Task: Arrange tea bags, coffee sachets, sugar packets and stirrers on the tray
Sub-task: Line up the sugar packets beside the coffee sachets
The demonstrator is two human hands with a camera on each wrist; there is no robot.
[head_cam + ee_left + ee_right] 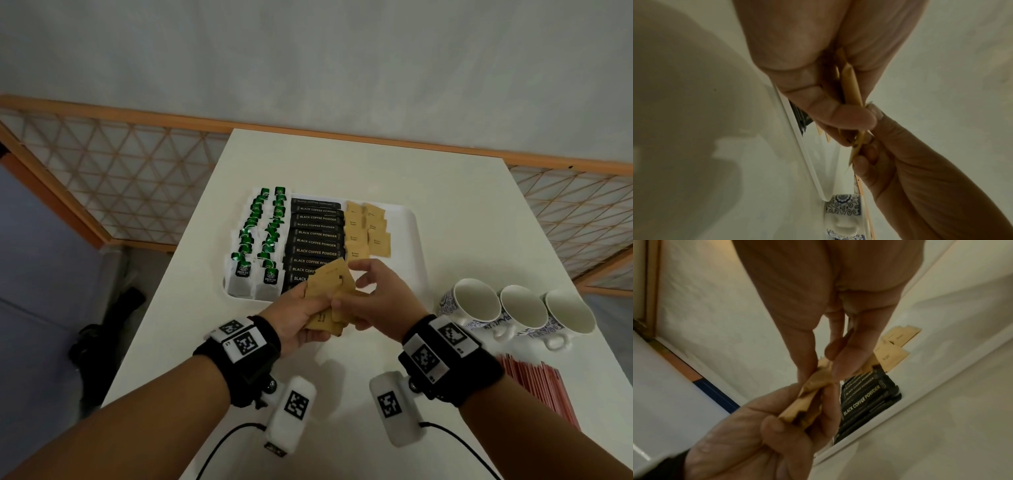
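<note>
Tray [409,240] holds green tea bags [255,240], black coffee sachets [317,236], brown sugar packets [366,228] — red stirrers [534,383] lie off-tray, right.

Both arms are bare, with no sleeves. Each wrist wears a thick black band [255,359] with white squares [245,343] that have black block patterns on them. A small white box [291,414] with the same kind of pattern hangs under each band, and a thin black cable [219,445] runs from it.
</note>
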